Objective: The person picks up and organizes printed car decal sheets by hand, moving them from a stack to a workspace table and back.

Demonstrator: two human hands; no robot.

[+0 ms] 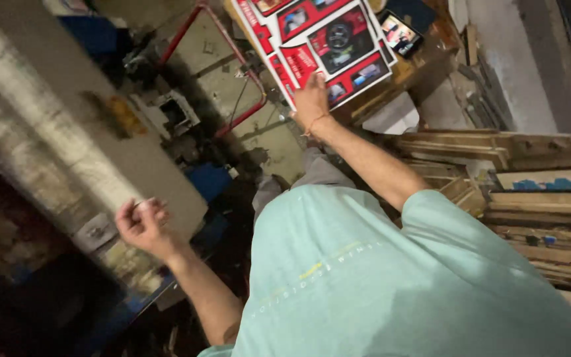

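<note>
Pale mint-green short-sleeved T-shirt with faint yellow and white chest print; thin orange thread around right wrist.

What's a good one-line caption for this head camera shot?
Right hand grips a red-and-white printed sheet at its edge, left hand curled near a grey pillar, in a cluttered workshop.

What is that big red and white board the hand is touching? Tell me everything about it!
The board is a flat, stiff-looking sheet, white around the edges, covered with red panels that frame small pictures; the biggest panel shows a dark round object. It lies tilted across a cluttered wooden surface, and its upper part runs out of view. The right hand grips its lower edge. A phone with a lit screen lies just beside it. The picture is blurred, so finer detail is unclear.
</note>
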